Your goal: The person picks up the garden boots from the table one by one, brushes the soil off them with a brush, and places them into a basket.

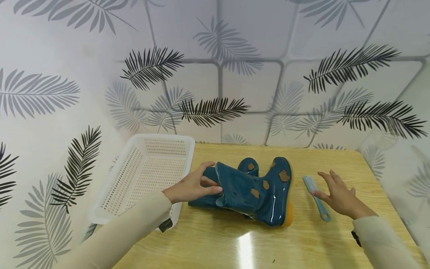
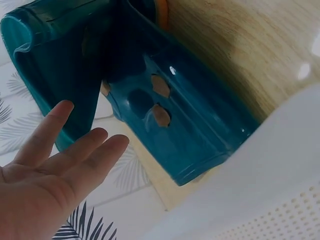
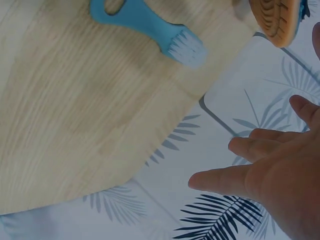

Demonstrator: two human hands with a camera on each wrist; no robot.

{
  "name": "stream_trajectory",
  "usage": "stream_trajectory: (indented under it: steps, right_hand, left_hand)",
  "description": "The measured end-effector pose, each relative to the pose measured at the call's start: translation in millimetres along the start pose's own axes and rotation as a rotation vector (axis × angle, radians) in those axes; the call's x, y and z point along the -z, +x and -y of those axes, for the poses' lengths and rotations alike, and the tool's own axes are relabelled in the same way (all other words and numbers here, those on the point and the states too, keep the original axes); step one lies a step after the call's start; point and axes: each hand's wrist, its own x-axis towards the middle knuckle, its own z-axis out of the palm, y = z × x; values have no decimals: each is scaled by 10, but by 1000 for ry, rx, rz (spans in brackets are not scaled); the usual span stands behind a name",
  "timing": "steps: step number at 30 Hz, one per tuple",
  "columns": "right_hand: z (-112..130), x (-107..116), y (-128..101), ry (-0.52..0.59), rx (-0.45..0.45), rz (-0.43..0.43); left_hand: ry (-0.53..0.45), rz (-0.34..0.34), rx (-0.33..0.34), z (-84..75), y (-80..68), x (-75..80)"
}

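Glossy glare on the wooden table [image 1: 235, 239] sits closest to my head camera, just in front of a pair of teal rubber boots [image 1: 258, 190] lying on their sides mid-table, brown patches on the uppers and orange soles turned to the right. My left hand [image 1: 195, 185] rests on the open shaft of the nearer boot, thumb along its rim and fingers laid over the top; the left wrist view shows those fingers [image 2: 75, 150] fairly straight, so the grip is loose rather than clenched. My right hand [image 1: 337, 194] is spread flat with fingers apart, holding nothing, poised over the handle of a light blue brush [image 1: 315, 198] that lies just right of the boot soles; from the head view one fingertip appears to touch it, though I cannot be sure. A white perforated plastic basket [image 1: 144, 175] stands at the table's left edge, just beside the boots and overhanging the side. Behind the table, walls papered in pale grey with black and grey palm fronds and a rounded grid of lines [image 1: 218, 78] close in on three sides.
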Motion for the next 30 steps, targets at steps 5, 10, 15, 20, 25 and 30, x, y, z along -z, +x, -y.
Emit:
stream_trajectory:
  steps: [5,10,15,20,25,30]
  right_hand:
    - [-76,-80,-20,9,10,11]
    - [-158,-155,-43,18,5,23]
    - [-232,-244,-54,29,-16,32]
    - [-314,-360,-51,4,-30,50]
    - [-384,-450,-45,-36,-64,46]
    - [-432,-489,-53,-21,-84,35]
  left_hand:
    - [-29,12,-4,32,41,-53]
    - [-48,26,-25,16,81,-90]
    - [-56,35,-46,21,122,-133]
    - [-67,38,-59,33,140,-176]
    - [-76,38,-76,39,136,-206]
    - [-82,49,-90,44,137,-220]
